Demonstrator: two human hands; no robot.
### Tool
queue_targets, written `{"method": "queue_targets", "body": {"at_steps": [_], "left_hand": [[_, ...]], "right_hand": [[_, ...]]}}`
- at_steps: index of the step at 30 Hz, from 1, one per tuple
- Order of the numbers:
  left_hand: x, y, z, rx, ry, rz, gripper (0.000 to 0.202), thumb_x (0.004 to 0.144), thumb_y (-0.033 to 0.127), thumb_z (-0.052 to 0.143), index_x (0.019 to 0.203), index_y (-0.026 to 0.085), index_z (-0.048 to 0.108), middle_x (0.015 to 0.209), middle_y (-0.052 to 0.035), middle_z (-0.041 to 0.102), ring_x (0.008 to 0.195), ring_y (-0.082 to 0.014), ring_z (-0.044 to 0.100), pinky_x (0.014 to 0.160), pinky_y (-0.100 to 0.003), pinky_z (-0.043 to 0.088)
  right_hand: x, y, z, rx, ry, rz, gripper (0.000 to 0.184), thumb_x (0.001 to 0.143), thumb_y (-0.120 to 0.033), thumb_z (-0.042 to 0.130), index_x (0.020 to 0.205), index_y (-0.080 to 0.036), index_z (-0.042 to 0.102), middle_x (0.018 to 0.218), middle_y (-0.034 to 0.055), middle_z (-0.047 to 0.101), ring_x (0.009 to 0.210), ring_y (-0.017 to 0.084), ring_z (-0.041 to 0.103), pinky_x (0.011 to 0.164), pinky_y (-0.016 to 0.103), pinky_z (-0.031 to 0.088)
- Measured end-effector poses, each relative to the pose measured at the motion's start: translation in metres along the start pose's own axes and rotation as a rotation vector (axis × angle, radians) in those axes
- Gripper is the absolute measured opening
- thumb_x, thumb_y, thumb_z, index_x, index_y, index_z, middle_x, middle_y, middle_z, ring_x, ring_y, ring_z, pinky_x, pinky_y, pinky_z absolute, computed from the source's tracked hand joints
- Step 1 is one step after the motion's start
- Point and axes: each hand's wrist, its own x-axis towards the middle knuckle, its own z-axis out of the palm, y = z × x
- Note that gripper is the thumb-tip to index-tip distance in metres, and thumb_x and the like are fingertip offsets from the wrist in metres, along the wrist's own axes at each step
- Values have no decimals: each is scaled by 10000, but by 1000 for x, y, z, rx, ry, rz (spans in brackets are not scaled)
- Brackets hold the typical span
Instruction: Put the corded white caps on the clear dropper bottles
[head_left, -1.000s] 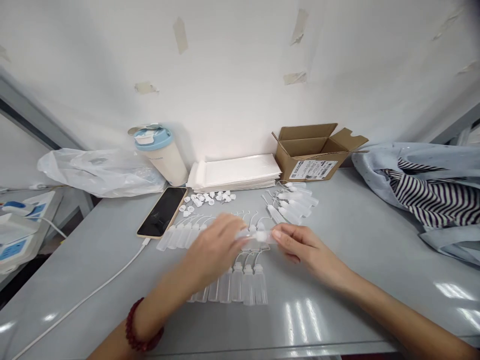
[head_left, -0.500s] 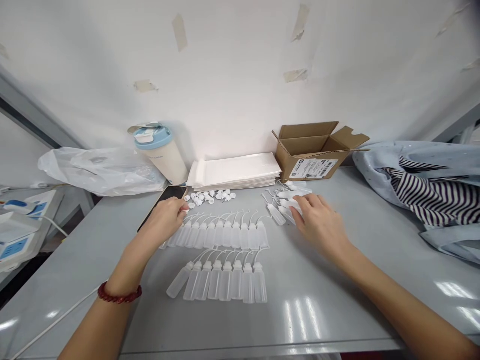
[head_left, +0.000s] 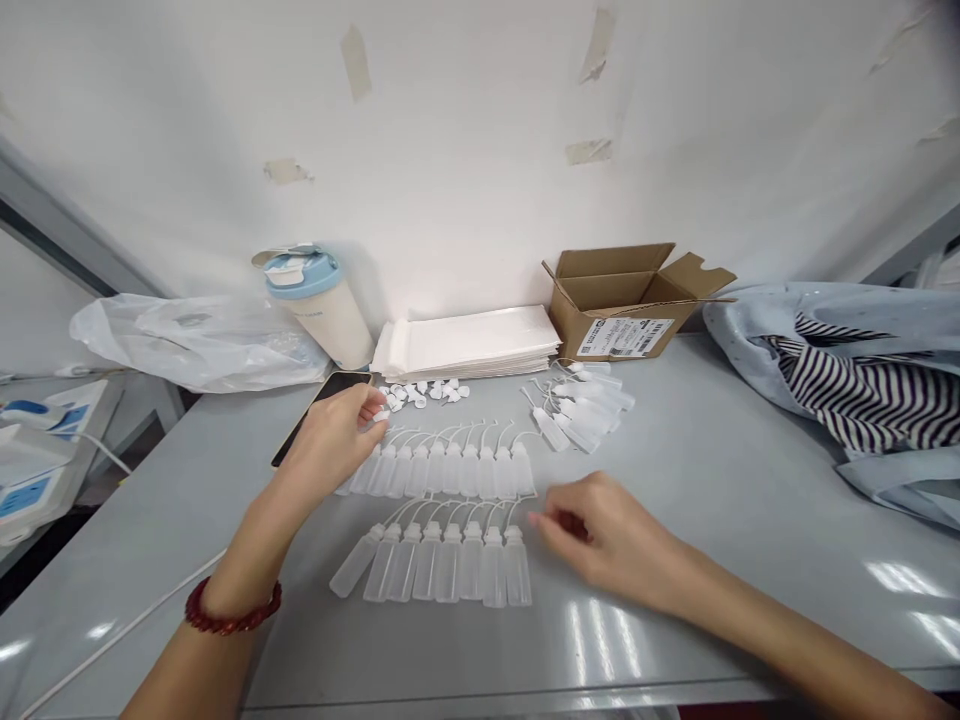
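My left hand (head_left: pixel 341 435) reaches over the dark phone to the small white caps (head_left: pixel 431 392). Its thumb and fingers are apart, with one cap on the table between them. My right hand (head_left: pixel 592 530), somewhat blurred, hovers at the right end of the lower row, fingers loosely curled, thumb apart; nothing shows in it. Two rows of translucent squeeze bottles with thin white tails lie on the table: an upper row (head_left: pixel 454 470), partly behind my left hand, and a lower row (head_left: pixel 450 570). More such bottles (head_left: pixel 589 405) lie heaped at the right.
Behind the caps lies a stack of white envelopes (head_left: pixel 472 340). An open cardboard box (head_left: pixel 626 310) stands to its right, a cream tumbler with blue lid (head_left: pixel 330 310) to its left. A phone (head_left: pixel 289 440), plastic bag (head_left: pixel 202 345) and light blue cloth (head_left: pixel 787 330) flank the grey table (head_left: pixel 712 630).
My right hand has left the heaped bottles and come nearer, down and left to the lower row's end. My left hand has shifted slightly right, its thumb and fingers spreading around a cap.
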Motion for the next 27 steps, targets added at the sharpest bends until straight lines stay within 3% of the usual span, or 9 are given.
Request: {"method": "queue_targets", "body": {"at_steps": [4, 10, 19, 23, 27], "left_hand": [[-13, 26, 4, -297, 3, 31, 253, 747, 382, 593, 889, 173, 598, 901, -57, 680, 809, -216, 663, 793, -367, 529], [-26, 48, 18, -506, -104, 87, 173, 763, 334, 619, 845, 183, 606, 872, -39, 673, 835, -201, 672, 794, -356, 555], [-31, 56, 20, -530, -149, 98, 147, 761, 305, 630, 849, 187, 628, 873, -35, 657, 737, -164, 622, 712, -331, 532], [-33, 56, 19, -635, -235, 82, 144, 756, 289, 648, 845, 177, 629, 855, -32, 639, 693, -141, 592, 637, -284, 514], [-35, 56, 17, -790, -338, 40, 165, 763, 291, 660, 876, 177, 625, 852, -26, 633, 679, -122, 580, 606, -253, 501]], "right_hand": [[-5, -13, 14, 39, -136, -5, 366, 812, -261, 490, 495, -187, 325, 436, -51, 363, 410, 72, 287, 442, 232, 218], [-2, -13, 21, -13, -111, 102, 309, 797, -312, 504, 530, -192, 404, 480, -20, 485, 451, 98, 390, 475, 244, 255], [4, -10, 20, 64, -178, 179, 321, 708, -249, 560, 452, -192, 374, 428, -34, 432, 421, 92, 380, 423, 235, 248], [2, -8, 16, 72, -194, 181, 304, 685, -220, 562, 452, -192, 369, 420, -45, 419, 408, 80, 359, 404, 227, 250], [-1, -7, 0, 231, -256, 160, 213, 676, -204, 579, 524, -186, 431, 465, -59, 431, 433, 72, 363, 396, 205, 250]]}}
